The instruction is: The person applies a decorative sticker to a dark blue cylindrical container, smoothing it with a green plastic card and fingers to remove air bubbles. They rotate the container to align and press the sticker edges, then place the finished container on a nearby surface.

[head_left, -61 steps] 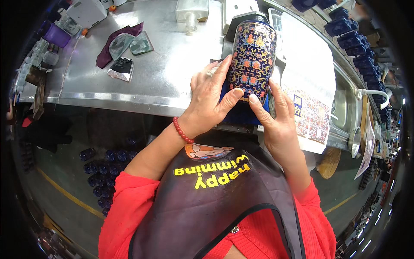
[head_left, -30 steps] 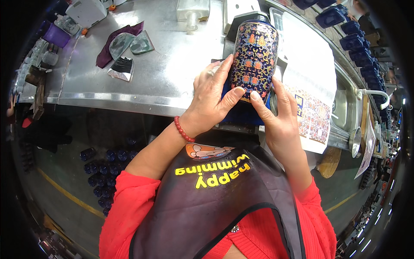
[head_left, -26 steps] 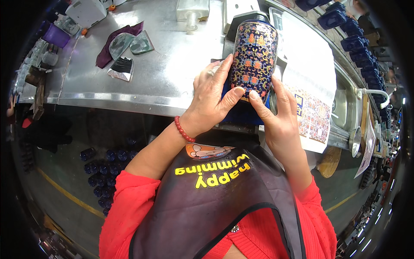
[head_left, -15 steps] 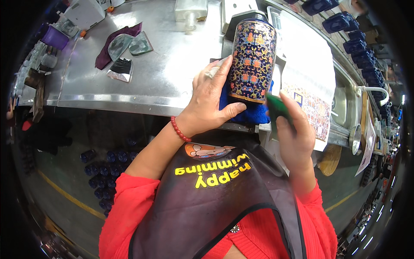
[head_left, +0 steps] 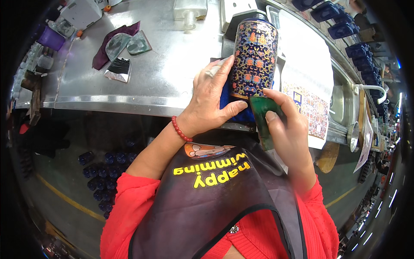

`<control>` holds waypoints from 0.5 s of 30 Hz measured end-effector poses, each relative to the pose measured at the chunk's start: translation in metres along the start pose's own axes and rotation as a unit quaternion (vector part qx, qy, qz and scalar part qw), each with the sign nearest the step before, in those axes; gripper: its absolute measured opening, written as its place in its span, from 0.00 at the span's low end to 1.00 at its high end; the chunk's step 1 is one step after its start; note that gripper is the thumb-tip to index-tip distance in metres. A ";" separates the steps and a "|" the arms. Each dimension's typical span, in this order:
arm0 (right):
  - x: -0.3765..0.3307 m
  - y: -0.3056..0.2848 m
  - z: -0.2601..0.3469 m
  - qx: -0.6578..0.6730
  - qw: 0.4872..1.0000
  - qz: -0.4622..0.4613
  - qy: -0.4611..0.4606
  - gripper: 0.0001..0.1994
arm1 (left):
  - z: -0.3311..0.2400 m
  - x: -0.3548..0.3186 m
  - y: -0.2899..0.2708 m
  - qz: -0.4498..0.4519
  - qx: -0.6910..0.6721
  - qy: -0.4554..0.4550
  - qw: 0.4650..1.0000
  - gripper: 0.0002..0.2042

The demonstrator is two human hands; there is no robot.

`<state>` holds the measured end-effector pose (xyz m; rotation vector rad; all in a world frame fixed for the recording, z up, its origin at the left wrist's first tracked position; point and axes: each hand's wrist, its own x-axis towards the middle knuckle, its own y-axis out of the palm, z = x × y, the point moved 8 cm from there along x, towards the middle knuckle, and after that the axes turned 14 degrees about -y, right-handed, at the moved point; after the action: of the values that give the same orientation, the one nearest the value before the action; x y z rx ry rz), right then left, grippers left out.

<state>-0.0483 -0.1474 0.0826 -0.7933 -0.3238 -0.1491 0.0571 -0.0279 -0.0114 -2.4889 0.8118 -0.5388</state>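
A dark blue bottle [head_left: 254,56] with a colourful floral pattern lies with its neck pointing away, over a blue cloth [head_left: 243,113]. My left hand [head_left: 211,93] grips its left side, index finger along the wall and thumb by the base; the other fingers are partly hidden. A whitish wrap covers part of one finger. Between the thumb and fingers of my right hand [head_left: 288,125] is a flat green scraper [head_left: 264,113]. Its upper edge is at the bottle's base; whether it touches cannot be made out.
Printed pattern sheets [head_left: 307,86] lie right of the bottle, beside a sink [head_left: 340,103]. On the metal table [head_left: 168,64] are a purple cloth [head_left: 105,49], greenish flat pieces [head_left: 139,43] and a clear glass bottle [head_left: 189,13]. Blue bottles [head_left: 103,177] stand low on the left.
My right hand has turned and shifted slightly down, so the green scraper now shows its broad face at the bottle's base. The left hand stays on the bottle.
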 end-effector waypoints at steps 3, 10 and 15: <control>0.002 0.004 -0.002 0.005 1.000 0.006 0.008 0.19 | -0.001 0.000 0.000 -0.005 -0.001 0.002 1.000 0.48; -0.001 -0.005 -0.011 0.053 0.998 -0.026 0.033 0.20 | 0.002 0.001 0.000 0.007 -0.047 -0.002 0.999 0.43; -0.001 0.000 -0.003 -0.016 1.000 -0.002 -0.006 0.20 | 0.005 0.001 0.000 0.010 -0.065 0.001 0.998 0.39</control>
<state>-0.0480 -0.1498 0.0801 -0.8248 -0.3356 -0.1534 0.0603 -0.0274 -0.0152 -2.5954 0.8990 -0.4949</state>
